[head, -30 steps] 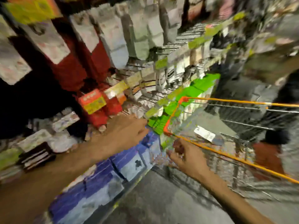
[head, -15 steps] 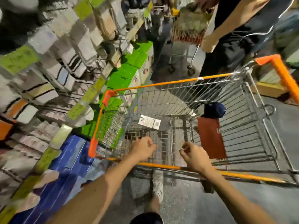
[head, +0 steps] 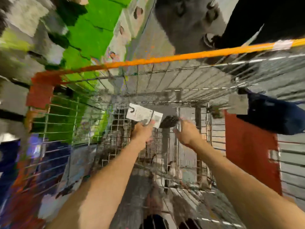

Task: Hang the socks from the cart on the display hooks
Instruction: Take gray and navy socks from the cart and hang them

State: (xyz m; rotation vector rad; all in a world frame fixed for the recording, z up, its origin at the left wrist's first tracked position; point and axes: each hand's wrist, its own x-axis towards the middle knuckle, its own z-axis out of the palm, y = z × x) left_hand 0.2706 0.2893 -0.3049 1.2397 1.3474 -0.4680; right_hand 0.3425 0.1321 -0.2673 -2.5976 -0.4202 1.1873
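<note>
One sock pack (head: 142,114), a white hook card with a dark grey sock (head: 168,121) trailing to its right, lies on the wire floor of the orange-rimmed cart (head: 165,57). Both my arms reach down into the basket. My left hand (head: 142,132) is at the card's lower edge and its fingers pinch it, though the view is blurred. My right hand (head: 186,132) hovers with spread fingers just right of the sock's dark end, touching or nearly touching it. No display hooks show clearly.
A red child-seat flap (head: 247,146) with a dark blue cloth (head: 272,116) over it hangs on the cart's right side. Green boxes (head: 92,33) and blue packs (head: 9,156) line the shelving on the left. A person in dark clothing (head: 272,17) stands beyond the cart.
My view swung from the shelf display down into the cart. Both hands passed over the near rim and dropped to the sock pack on the cart floor.
</note>
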